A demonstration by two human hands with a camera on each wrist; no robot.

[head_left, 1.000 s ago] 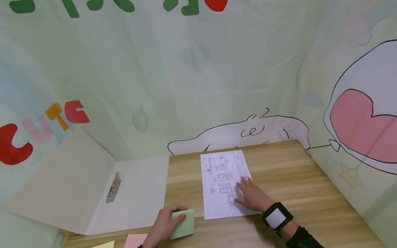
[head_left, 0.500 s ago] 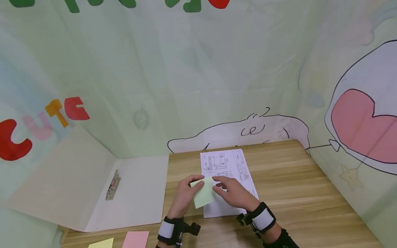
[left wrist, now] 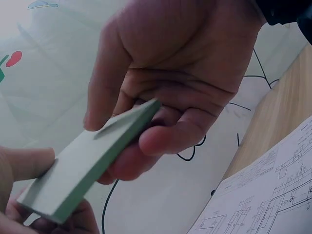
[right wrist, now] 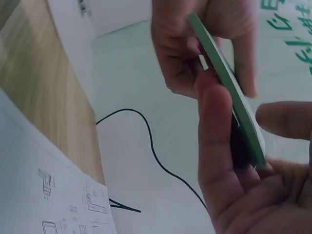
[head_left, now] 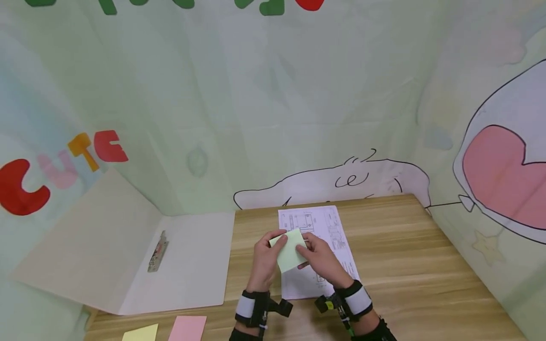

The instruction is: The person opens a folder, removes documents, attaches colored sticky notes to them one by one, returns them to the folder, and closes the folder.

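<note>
A pale green pad of sticky notes (head_left: 289, 258) is held up over the printed drawings, gripped from both sides. My left hand (head_left: 265, 258) pinches its left edge, thumb on the top face and fingers beneath. On the opposite side my right hand (head_left: 325, 260) pinches it the same way, thumb on top. The left wrist view shows the pad (left wrist: 92, 156) as a thick stack with a green side. Below it lies the stack of white sheets (head_left: 294, 286) with technical drawings, partly hidden by the hands.
An opened white folder (head_left: 196, 265) with a metal clip (head_left: 158, 253) lies at the left, its cover raised against the printed curtain (head_left: 273, 94). A pink pad (head_left: 187, 328) and a yellow pad (head_left: 141, 333) lie at the wooden table's (head_left: 409, 265) front edge.
My left hand has lifted the green pad from the table to over the drawings. My right hand has left the sheets and now grips the pad's other side.
</note>
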